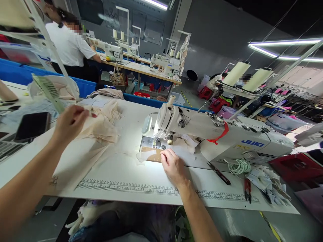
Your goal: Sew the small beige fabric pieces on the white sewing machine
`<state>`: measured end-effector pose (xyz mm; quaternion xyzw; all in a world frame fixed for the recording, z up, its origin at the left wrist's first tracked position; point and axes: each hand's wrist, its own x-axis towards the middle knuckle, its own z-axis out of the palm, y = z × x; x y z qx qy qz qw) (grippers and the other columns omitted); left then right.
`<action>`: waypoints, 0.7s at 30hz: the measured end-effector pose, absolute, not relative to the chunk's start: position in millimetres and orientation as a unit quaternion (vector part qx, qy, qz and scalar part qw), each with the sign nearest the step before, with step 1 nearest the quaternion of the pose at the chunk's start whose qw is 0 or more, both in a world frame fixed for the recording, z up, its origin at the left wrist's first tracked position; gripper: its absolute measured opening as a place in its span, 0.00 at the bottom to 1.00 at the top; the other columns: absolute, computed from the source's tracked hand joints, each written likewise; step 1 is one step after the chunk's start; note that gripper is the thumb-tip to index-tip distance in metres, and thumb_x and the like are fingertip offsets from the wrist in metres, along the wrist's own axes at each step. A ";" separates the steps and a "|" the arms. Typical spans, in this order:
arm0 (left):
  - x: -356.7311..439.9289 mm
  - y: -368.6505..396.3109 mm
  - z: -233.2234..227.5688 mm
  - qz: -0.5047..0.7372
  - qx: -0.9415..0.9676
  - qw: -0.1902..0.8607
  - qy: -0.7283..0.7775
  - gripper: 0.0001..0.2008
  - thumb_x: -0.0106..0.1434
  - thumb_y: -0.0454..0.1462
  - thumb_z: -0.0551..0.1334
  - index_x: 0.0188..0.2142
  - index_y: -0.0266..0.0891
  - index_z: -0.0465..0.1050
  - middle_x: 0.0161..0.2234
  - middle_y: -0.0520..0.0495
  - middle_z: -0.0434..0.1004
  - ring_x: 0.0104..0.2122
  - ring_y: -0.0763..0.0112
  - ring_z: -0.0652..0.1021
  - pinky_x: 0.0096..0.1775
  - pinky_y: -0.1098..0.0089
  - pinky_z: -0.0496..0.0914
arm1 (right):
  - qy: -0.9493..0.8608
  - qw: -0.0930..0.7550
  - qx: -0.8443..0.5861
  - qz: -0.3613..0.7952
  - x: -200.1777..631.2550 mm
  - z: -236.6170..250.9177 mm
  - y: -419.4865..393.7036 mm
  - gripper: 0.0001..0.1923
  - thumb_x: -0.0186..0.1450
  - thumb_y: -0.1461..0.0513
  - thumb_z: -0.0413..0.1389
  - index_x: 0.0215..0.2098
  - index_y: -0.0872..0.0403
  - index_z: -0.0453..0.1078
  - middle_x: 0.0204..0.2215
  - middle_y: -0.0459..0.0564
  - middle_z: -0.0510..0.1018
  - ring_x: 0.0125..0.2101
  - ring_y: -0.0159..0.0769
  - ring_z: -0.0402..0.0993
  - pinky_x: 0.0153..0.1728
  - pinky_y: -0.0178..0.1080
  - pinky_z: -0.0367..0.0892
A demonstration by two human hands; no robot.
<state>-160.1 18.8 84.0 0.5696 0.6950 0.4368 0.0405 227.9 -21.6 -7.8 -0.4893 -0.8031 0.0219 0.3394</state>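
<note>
While light falls on the needle plate (146, 142) of a white JUKI sewing machine (194, 123), a person's right hand (173, 164) rests, loosely curled, at the brown panel (157, 158) just in front; whether it pinches anything cannot be told. A small pale strip (147, 156) lies on the panel's left part. The left hand (70, 121) is raised over beige cloth (104, 126), fingertips drawn together — on fabric or on nothing, the view does not show. Thin and rumpled at the back, the cloth spreads flatter toward the table's front edge. Bare white table (126, 124) opens between cloth and needle plate, a printed ruler (141, 189) along its front. Room is tighter at right, where a dark pointed tool (220, 173), red-handled snips (247, 190) and scraps (268, 183) lie. A phone (33, 126) sits beyond the left hand.
</note>
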 end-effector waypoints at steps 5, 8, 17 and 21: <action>-127.3 -5.4 73.6 0.338 0.695 0.168 0.611 0.15 0.62 0.50 0.55 0.35 0.42 0.68 0.23 0.54 0.74 0.22 0.71 0.70 0.29 0.74 0.64 | -0.854 0.330 -0.402 0.028 224.6 2.0 -24.7 0.18 0.71 0.70 0.46 0.51 0.54 0.75 0.51 0.54 0.81 0.50 0.40 0.77 0.51 0.40 0.72; -93.1 -3.8 41.0 0.210 0.772 0.274 0.533 0.21 0.64 0.54 0.53 0.31 0.42 0.72 0.21 0.53 0.74 0.21 0.70 0.69 0.28 0.71 0.62 | -0.886 0.250 -0.389 0.023 223.5 7.5 -27.2 0.21 0.69 0.71 0.48 0.54 0.53 0.75 0.55 0.52 0.80 0.48 0.42 0.75 0.49 0.43 0.73; -63.8 38.3 36.4 0.234 0.782 0.273 0.509 0.17 0.59 0.49 0.57 0.26 0.42 0.75 0.23 0.50 0.77 0.26 0.67 0.73 0.30 0.69 0.60 | -0.900 0.119 -0.413 -0.065 210.2 15.9 -36.5 0.16 0.70 0.69 0.54 0.54 0.56 0.74 0.55 0.50 0.79 0.40 0.42 0.69 0.37 0.41 0.67; -17.3 38.7 35.6 0.223 0.766 0.401 0.450 0.17 0.57 0.52 0.58 0.28 0.42 0.72 0.25 0.50 0.79 0.26 0.67 0.75 0.30 0.69 0.64 | -0.899 0.103 -0.419 -0.077 207.1 16.8 -36.0 0.14 0.73 0.66 0.52 0.54 0.56 0.74 0.54 0.51 0.79 0.41 0.43 0.69 0.37 0.41 0.66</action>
